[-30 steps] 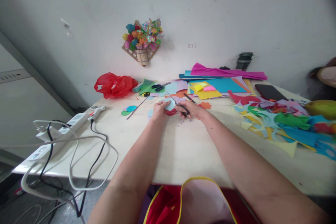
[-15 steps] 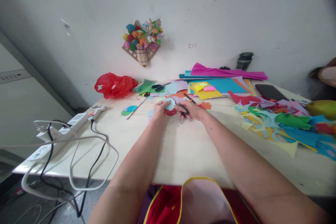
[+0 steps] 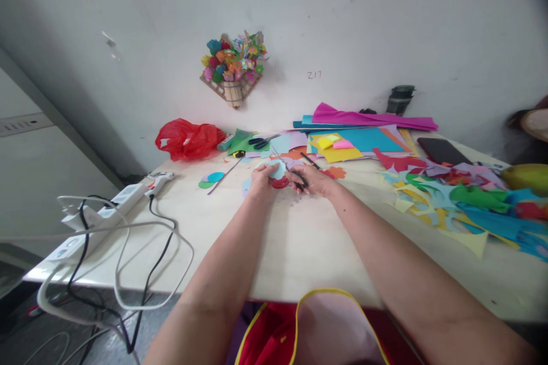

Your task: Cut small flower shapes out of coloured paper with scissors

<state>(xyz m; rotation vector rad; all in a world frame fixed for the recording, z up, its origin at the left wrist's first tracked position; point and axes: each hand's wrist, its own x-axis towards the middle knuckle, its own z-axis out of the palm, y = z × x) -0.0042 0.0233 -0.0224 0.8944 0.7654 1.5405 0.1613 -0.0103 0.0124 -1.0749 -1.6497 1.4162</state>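
Between the thumb and fingers of my left hand (image 3: 261, 179) is a light blue paper piece (image 3: 278, 170) with a scalloped edge. My right hand (image 3: 315, 180) grips black-handled scissors (image 3: 302, 181), whose blades point up and left beside the paper. Under my hands lies a red paper shape (image 3: 280, 183), partly hidden. An orange scalloped paper flower (image 3: 338, 173) rests just right of my right hand, near a dark pen-like stick (image 3: 310, 161). Tiny paper snips are scattered on the table below my hands.
Left stand a power strip (image 3: 103, 219) with loose cables and a red plastic bag (image 3: 188, 140). A second pair of scissors (image 3: 259, 142) lies at the back. Coloured sheets (image 3: 372, 140), a phone (image 3: 443, 150) and a heap of paper scraps (image 3: 479, 197) cover the right side.
The view has shifted very slightly. Both hands keep nearly the same place and grip, with the paper and scissors still held together.
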